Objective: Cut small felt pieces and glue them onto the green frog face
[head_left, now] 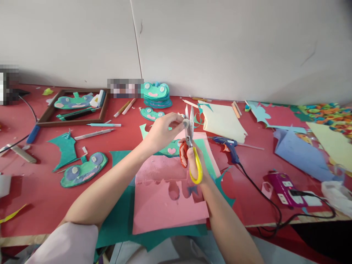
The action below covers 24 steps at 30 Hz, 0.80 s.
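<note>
Two parted blades point(191, 119) of the scissors point(189, 139) point toward the wall point(236, 47) before me; the right hand point(192, 162) grasps their red and yellow loops point(200, 171), and from the left side the left hand point(168, 130) pinches a small pale disc point(187, 122), close to the blades

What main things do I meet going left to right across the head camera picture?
From left to right: brown frame, stack of green frog faces, scissors with a yellow handle loop, blue glue gun, purple power strip, white plastic bag.
</note>
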Each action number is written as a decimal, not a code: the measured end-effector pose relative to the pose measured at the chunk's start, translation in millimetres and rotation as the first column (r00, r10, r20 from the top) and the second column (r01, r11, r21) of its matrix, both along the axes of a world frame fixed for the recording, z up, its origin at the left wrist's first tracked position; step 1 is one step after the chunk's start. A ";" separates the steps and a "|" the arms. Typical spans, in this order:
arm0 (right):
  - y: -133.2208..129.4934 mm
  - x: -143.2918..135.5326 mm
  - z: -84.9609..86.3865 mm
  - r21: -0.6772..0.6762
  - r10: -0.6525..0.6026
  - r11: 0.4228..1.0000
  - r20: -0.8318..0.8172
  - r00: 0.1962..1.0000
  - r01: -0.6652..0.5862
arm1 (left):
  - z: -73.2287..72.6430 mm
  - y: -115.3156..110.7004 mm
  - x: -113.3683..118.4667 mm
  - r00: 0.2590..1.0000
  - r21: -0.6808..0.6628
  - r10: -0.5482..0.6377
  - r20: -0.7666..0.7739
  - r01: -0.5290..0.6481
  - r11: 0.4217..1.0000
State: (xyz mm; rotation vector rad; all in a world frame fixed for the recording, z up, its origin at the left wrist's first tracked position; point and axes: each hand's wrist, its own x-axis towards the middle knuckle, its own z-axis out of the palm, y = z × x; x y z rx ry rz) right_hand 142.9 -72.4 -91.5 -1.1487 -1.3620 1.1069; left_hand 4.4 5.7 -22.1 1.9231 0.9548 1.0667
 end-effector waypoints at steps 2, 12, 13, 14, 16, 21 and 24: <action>-0.1 -0.5 0.0 0.005 -0.001 1.000 -0.006 1.000 0.001 | -2.5 -0.3 2.2 1.000 -0.006 0.020 0.015 -0.020 1.000; -0.3 -0.4 -2.9 0.001 -0.010 1.000 -0.005 1.000 0.010 | -9.1 1.3 4.1 0.997 -0.012 0.032 0.068 -0.031 0.999; -0.2 -0.3 -3.3 0.003 -0.009 1.000 -0.001 1.000 0.009 | -9.0 1.3 4.1 0.997 -0.009 0.035 0.065 -0.035 0.999; -0.1 -0.3 -3.7 0.004 -0.007 1.000 0.005 1.000 0.007 | -8.7 1.2 4.1 0.997 -0.006 0.039 0.062 -0.039 0.999; 0.4 -0.3 -4.2 0.013 -0.002 1.000 0.014 1.000 0.001 | -7.4 0.5 3.9 0.997 -0.007 0.042 0.060 -0.042 0.999; 3.3 0.3 -2.7 0.103 0.008 0.995 0.042 0.999 -0.012 | -3.6 -0.9 2.7 0.995 0.021 0.080 0.064 -0.082 0.996; 4.6 0.7 -1.2 0.116 0.013 0.993 0.056 0.998 -0.019 | -2.5 -1.4 1.6 0.993 0.006 0.102 0.065 -0.103 0.995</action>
